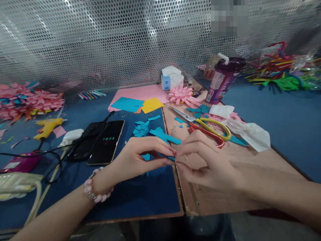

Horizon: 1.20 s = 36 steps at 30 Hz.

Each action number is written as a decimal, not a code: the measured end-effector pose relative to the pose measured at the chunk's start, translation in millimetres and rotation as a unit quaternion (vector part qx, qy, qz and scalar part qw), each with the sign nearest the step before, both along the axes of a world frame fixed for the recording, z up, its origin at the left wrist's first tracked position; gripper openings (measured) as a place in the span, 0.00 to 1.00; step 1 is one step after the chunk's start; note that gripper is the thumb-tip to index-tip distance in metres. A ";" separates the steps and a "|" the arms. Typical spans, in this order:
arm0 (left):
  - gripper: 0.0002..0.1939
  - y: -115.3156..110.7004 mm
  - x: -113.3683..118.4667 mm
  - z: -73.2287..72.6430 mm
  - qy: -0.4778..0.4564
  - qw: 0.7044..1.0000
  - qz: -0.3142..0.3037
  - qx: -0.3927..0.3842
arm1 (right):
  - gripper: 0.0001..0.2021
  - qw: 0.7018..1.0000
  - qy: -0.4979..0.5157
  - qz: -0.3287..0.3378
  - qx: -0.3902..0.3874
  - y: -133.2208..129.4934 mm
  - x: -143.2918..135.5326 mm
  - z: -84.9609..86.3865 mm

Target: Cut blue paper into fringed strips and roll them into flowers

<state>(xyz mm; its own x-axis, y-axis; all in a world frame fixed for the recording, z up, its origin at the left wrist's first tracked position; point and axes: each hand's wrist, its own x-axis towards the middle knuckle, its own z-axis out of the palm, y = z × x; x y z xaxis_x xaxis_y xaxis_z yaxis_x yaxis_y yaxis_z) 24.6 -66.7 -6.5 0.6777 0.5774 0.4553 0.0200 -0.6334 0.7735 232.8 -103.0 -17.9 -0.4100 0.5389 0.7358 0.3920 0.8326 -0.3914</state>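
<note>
My left hand point(144, 155) and my right hand point(204, 160) meet fingertip to fingertip above the seam between the blue surface and the wooden board. Both pinch a small blue paper piece point(171, 158), mostly hidden by the fingers. Just behind my left hand lie a blue paper flower point(141, 129) and blue paper strips point(165, 135). Scissors point(204, 125) with red and yellow handles rest open beyond my right hand. Farther back are a pink paper flower point(182, 95), a blue sheet point(127, 104) and a yellow sheet point(152, 105).
At the left are a phone point(106, 142), a yellow glue gun point(48, 128), cables and a pink paper pile point(30, 100). A purple cup point(224, 80) with a straw stands at the back right, near crumpled tissue point(253, 134).
</note>
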 end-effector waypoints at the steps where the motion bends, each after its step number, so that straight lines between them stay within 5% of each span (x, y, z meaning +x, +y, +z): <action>1: 0.08 -0.2 0.0 0.1 0.002 1.000 0.001 0.001 | 0.09 1.000 -0.002 -0.002 -0.001 0.1 -0.1 0.9; 36: 0.07 -0.4 3.0 4.9 0.028 0.996 0.006 0.080 | 0.09 1.000 -0.005 0.022 -0.010 1.3 0.3 -1.2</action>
